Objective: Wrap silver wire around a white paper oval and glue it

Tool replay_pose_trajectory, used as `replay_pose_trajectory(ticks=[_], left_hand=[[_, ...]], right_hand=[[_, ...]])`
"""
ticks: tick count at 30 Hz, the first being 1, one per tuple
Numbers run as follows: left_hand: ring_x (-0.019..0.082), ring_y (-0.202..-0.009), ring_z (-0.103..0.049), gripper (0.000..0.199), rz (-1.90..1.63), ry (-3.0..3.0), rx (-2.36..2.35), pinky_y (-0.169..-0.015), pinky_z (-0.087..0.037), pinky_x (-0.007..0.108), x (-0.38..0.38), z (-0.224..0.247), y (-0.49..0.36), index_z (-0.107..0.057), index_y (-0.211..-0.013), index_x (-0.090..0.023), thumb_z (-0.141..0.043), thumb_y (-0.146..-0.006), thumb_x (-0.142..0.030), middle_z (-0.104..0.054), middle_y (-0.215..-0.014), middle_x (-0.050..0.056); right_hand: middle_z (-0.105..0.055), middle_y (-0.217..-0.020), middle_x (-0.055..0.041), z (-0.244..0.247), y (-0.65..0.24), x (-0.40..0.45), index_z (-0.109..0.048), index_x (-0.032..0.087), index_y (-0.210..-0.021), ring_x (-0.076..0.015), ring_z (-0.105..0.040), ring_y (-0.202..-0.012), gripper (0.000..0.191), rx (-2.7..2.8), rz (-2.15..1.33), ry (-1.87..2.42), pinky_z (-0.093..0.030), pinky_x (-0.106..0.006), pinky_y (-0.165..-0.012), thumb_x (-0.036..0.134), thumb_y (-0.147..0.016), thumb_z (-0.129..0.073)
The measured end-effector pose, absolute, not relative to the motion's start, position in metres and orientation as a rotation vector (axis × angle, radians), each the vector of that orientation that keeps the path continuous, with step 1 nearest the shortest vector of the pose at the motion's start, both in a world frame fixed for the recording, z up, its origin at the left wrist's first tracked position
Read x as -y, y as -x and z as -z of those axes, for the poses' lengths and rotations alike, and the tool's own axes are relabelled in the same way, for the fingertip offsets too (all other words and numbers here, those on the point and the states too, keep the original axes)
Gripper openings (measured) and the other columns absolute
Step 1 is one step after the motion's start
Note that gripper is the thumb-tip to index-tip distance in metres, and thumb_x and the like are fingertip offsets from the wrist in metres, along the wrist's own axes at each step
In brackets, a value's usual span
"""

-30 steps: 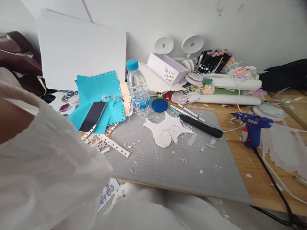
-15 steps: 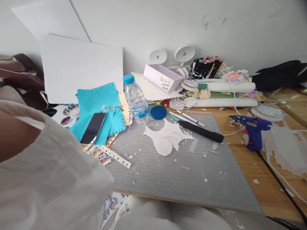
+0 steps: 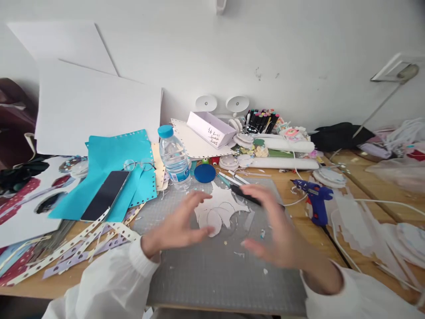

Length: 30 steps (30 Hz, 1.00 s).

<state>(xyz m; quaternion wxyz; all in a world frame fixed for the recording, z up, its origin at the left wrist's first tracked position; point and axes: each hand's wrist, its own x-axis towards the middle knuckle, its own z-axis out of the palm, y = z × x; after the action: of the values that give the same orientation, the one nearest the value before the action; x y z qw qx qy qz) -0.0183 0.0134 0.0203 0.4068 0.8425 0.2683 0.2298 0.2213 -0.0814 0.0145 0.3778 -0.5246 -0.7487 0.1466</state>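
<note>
My left hand (image 3: 181, 223) hovers over the grey cutting mat (image 3: 206, 279), fingers apart and nothing in them. Facing it from the right, my right hand (image 3: 274, 228) is also open and empty, a little blurred. Between the two lies a white paper cutout (image 3: 229, 201) with pointed edges, and a round paper piece (image 3: 214, 221) on its near side. A black-handled tool (image 3: 244, 193) lies partly behind my right fingers, beside thin white pens (image 3: 234, 179). The blue round lid (image 3: 205, 173) sits just beyond the cutout.
A water bottle (image 3: 174, 159) stands at the mat's far left edge. Left of it, a phone (image 3: 105, 195) and glasses (image 3: 137, 165) rest on turquoise paper (image 3: 113, 150). A blue glue gun (image 3: 315, 197) with cords is on the right. Behind are a white box (image 3: 210, 128) and markers (image 3: 262, 120).
Both my hands have come into view over the mat, open. The view has shifted, showing more wall and more of the table on both sides. The desk items look unmoved.
</note>
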Motion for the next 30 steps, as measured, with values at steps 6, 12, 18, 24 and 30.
replay_pose_trajectory(ticks=[6,12,18,24,30], left_hand=[[0.033,-0.120,-0.042,0.081,-0.314,-2.401,-0.651,-0.104,-0.036,0.052,-0.020,0.017,0.009,-0.041,-0.132,-0.021,-0.077,-0.061,-0.026,-0.048,-0.128,0.012],[0.030,-0.117,-0.045,0.072,-0.419,-2.243,-0.659,-0.100,-0.042,0.046,-0.016,0.020,0.012,-0.038,-0.130,-0.025,-0.072,-0.068,-0.019,-0.045,-0.127,0.011],[0.027,-0.119,-0.045,0.073,-0.580,-2.020,-0.593,-0.099,-0.044,0.040,-0.006,0.018,0.011,-0.038,-0.131,-0.027,-0.074,-0.068,-0.018,-0.045,-0.126,0.009],[0.026,-0.117,-0.051,0.073,-0.618,-1.827,-0.664,-0.095,-0.048,0.038,-0.003,0.015,0.011,-0.036,-0.132,-0.027,-0.066,-0.069,-0.007,-0.048,-0.130,0.011],[0.027,-0.127,-0.045,0.073,-0.680,-1.528,-0.382,-0.106,-0.039,0.041,-0.005,0.013,0.010,-0.039,-0.132,-0.025,-0.066,-0.067,-0.005,-0.047,-0.134,0.011]], right_hand=[[-0.040,-0.142,-0.0119,0.022,-0.198,0.058,-0.023,0.022,-0.146,-0.0334,-0.036,-0.131,0.107,2.265,-0.568,1.397,-0.032,-0.052,-0.110,0.035,-0.057,-0.081],[-0.042,-0.139,-0.0108,0.032,-0.205,0.061,-0.027,0.027,-0.141,-0.0301,-0.039,-0.130,0.079,2.145,-0.561,1.503,-0.037,-0.051,-0.107,0.022,-0.074,-0.067],[-0.045,-0.135,-0.0089,0.028,-0.206,0.064,-0.031,0.029,-0.135,-0.0278,-0.044,-0.126,0.074,1.996,-0.799,1.408,-0.042,-0.045,-0.104,0.025,-0.072,-0.070],[-0.043,-0.138,-0.0111,0.022,-0.207,0.070,-0.036,0.028,-0.129,-0.0300,-0.041,-0.130,0.069,1.737,-0.823,1.291,-0.039,-0.047,-0.107,0.021,-0.071,-0.071],[-0.039,-0.143,-0.0122,0.023,-0.205,0.073,-0.031,0.030,-0.129,-0.0287,-0.047,-0.127,0.062,1.527,-1.059,1.173,-0.040,-0.051,-0.105,0.023,-0.079,-0.067]])
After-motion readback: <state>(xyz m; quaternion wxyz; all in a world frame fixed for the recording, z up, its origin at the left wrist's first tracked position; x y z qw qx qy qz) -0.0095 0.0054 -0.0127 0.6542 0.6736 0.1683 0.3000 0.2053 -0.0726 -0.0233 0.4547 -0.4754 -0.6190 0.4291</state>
